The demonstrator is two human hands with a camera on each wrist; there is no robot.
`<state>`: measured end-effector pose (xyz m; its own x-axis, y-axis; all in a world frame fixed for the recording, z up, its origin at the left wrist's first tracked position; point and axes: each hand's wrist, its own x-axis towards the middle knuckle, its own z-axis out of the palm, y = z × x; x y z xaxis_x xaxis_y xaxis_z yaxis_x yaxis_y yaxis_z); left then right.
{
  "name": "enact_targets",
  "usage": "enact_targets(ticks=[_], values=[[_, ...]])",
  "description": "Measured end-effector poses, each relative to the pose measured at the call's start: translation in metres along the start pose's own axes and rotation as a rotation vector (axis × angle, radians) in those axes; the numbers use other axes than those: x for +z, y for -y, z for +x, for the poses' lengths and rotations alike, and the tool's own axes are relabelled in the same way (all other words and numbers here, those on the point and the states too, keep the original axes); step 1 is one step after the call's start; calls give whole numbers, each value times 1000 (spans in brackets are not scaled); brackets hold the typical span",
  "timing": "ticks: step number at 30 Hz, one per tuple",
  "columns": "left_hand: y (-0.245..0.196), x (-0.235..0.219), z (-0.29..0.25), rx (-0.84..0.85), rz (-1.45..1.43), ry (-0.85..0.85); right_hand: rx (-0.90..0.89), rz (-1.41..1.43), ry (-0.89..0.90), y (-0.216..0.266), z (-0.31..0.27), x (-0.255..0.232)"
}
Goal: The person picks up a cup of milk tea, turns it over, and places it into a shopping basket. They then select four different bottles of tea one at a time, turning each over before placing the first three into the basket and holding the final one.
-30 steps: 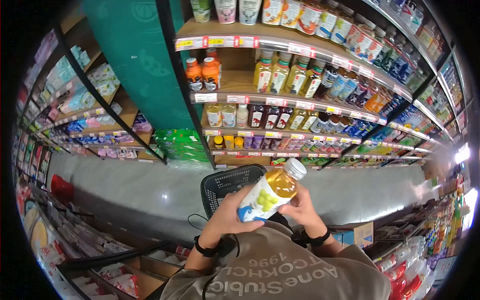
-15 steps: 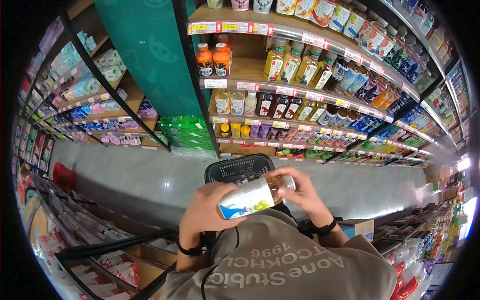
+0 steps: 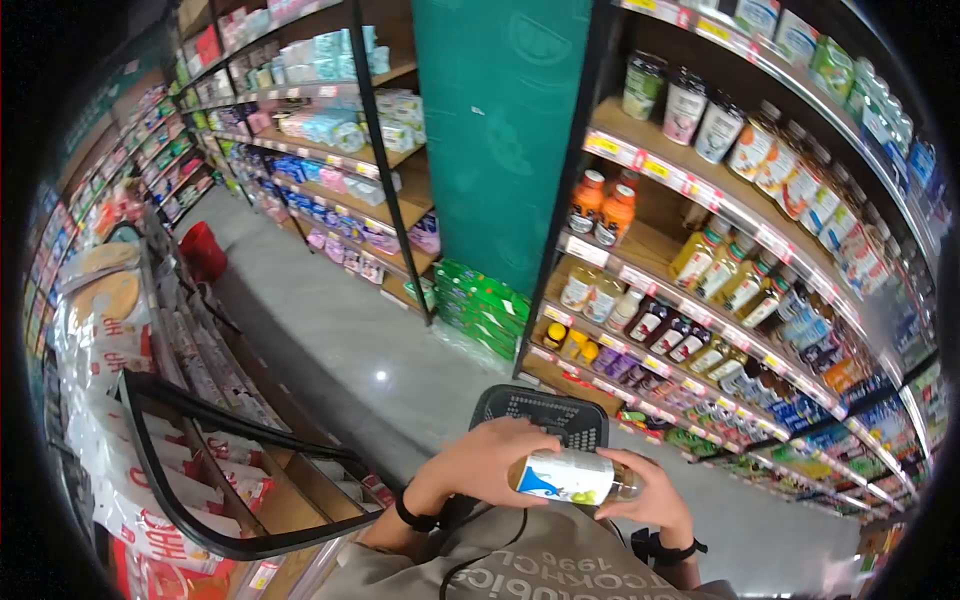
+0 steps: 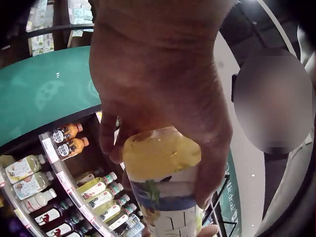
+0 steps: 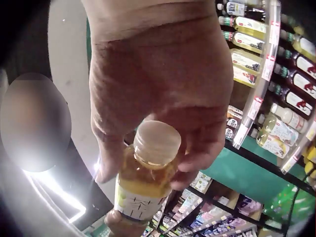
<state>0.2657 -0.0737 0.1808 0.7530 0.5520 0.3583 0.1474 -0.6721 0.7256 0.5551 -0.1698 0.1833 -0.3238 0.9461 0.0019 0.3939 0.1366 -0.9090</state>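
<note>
Both hands hold one clear plastic bottle of golden drink (image 3: 568, 476), its white label showing a blue wave and green fruit. It lies nearly level in front of the body in the head view. My left hand (image 3: 482, 463) grips the base end, and in the left wrist view its fingers and thumb wrap the bottom of the bottle (image 4: 163, 155). Around the neck end curls my right hand (image 3: 652, 492). From the right wrist, the white cap (image 5: 157, 140) shows in place, between the thumb and fingers of the right hand (image 5: 160, 84).
A dark shopping basket (image 3: 487, 402) is just beyond the hands. Drink shelves (image 3: 655, 215) rise at the right, beside a green pillar (image 3: 495, 130). At the left are a black-framed display (image 3: 215, 548) with bagged goods and a red bucket (image 3: 203, 252) on the floor.
The bottle has gone from tilted cap-up to nearly level, label turned, with the right hand moved up round its neck end. The head view has swung left, showing more of the left aisle.
</note>
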Motion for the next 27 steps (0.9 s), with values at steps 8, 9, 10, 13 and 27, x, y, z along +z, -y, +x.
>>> enact_targets(ticks=[8,9,10,13,27], values=[[11,6,-21,-108,-140,-64,-7,-125,57,1,8,6],[11,7,-24,-126,-143,-61,-3,-170,59,0,6,7],[11,6,-27,-140,-140,-60,-6,-217,59,-1,6,9],[4,3,-30,-177,-78,-49,-50,-156,50,7,11,13],[4,13,-66,-185,-177,-221,-39,-69,56,-13,25,60]])
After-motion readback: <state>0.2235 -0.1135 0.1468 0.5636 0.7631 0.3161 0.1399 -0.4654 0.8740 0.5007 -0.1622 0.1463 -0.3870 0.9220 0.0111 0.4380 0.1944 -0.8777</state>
